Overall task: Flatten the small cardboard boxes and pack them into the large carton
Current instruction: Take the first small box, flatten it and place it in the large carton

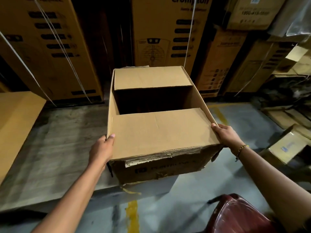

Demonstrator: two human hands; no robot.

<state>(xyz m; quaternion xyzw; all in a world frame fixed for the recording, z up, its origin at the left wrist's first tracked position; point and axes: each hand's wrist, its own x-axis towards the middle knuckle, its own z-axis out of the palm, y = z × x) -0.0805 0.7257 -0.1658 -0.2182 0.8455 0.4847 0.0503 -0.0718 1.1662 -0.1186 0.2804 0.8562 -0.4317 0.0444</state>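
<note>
A large brown carton (pixel 161 167) stands in the middle of the view on a low grey platform (pixel 55 157). Its near flap (pixel 159 130) and far flap (pixel 151 77) are folded inward, with a dark gap between them. My left hand (pixel 102 148) grips the near left corner, thumb on top of the near flap. My right hand (pixel 225 134) grips the near right corner, fingers over the edge. Small boxes (pixel 286 148) lie on the floor at the right.
Tall printed cartons (pixel 161 31) stand stacked along the back wall with white straps across them. A flat cardboard sheet (pixel 15 123) leans at the left. A dark red chair (pixel 235 216) is at the bottom right, on a grey floor with yellow lines.
</note>
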